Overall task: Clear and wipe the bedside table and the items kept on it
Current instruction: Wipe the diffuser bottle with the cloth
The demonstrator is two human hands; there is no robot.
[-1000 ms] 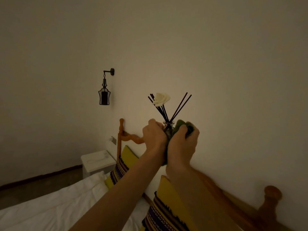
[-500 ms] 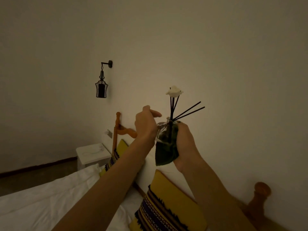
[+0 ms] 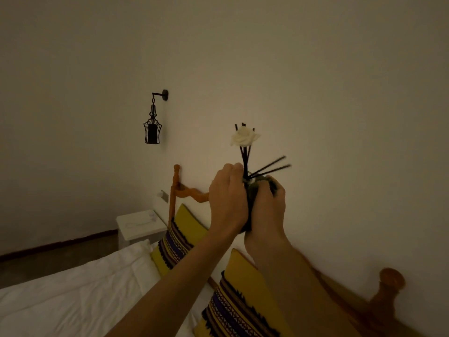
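Green cloth [image 3: 252, 198] and diffuser [image 3: 245, 156] between gripping hands.

bottle [image 3: 248, 185]: almost wholly hidden between left hand [image 3: 227, 198], right hand [image 3: 266, 205] and dark cloth [image 3: 252, 194]; only a sliver of glass at the neck shows.
reeds [image 3: 269, 167]: the two slanting right are motion-blurred; lower ends hidden in the neck.
cloth: shape and size hidden by both hands.
fingers: far sides out of sight behind bottle.
table [image 3: 138, 223]: right edge hidden behind headboard post [image 3: 173, 198]; thin items on top too small to tell.
near pillow [image 3: 239, 302]: cut off by bottom edge.
forearms: cut off by bottom edge.
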